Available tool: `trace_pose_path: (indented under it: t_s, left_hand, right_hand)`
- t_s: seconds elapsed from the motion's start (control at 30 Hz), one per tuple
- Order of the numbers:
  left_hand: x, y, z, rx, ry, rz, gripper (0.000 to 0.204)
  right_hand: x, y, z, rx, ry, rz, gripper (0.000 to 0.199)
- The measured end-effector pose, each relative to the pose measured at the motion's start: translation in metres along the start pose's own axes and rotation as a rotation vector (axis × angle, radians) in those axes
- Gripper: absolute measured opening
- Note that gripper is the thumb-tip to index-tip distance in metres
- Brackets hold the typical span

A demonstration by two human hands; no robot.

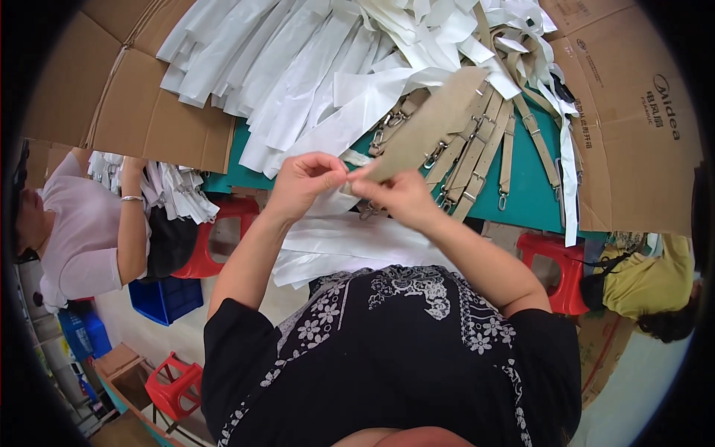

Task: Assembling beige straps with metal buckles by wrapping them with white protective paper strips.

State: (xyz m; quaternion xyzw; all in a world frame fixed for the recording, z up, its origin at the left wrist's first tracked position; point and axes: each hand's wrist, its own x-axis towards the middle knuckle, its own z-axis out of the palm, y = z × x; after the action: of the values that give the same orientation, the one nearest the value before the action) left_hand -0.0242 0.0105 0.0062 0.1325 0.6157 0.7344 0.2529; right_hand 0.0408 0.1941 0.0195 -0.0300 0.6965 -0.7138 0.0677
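Observation:
My right hand point(400, 198) is closed on the narrow end of a wide beige strap point(436, 123), which slants up and away over the green table. Close beside it, almost touching, my left hand point(307, 185) is pinched; what lies between its fingertips is too small to make out. A small pale end shows between the two hands. White wrapping strips point(350, 242) lie across my lap below them. Beyond my hands, several beige straps with metal clasps point(477, 141) are spread on the table.
White strips point(298, 67) are heaped over the green table point(525, 212). Cardboard point(175, 108) rises at left, with more cardboard point(633, 127) at right. A person point(89, 216) works at left; another person point(648, 279) is at right. Red stools point(555, 272) stand around.

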Motion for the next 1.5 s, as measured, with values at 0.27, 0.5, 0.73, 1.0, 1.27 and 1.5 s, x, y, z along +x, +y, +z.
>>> trace_pose_path:
  t_s: [0.27,0.5,0.73,1.0,1.27,1.5]
  left_hand:
    - [-0.014,-0.02,0.011,0.098,0.065,-0.089,0.004]
    - [0.004,-0.018,0.007,0.108,-0.029,-0.163,0.003]
    - [0.001,-0.017,0.006,0.081,-0.098,-0.036,0.004]
    - [-0.015,-0.02,-0.008,-0.012,-0.051,-0.018,0.012]
    - [-0.007,-0.01,-0.014,0.1,-0.065,-0.063,0.012]
    - [-0.013,-0.014,-0.003,0.145,-0.068,-0.037,0.012]
  right_hand:
    - [-0.001,-0.007,-0.035,0.257,0.23,0.145,0.028]
    - [-0.011,0.015,-0.026,-0.023,0.084,-0.127,0.042]
    - [-0.015,0.002,-0.013,-0.209,0.235,-0.328,0.041]
    - [-0.018,-0.006,-0.009,-0.006,0.469,-0.258,0.033]
    - [-0.016,0.021,0.0,-0.228,0.089,-0.317,0.029]
    - [-0.036,-0.026,-0.017,-0.097,0.43,-0.207,0.031]
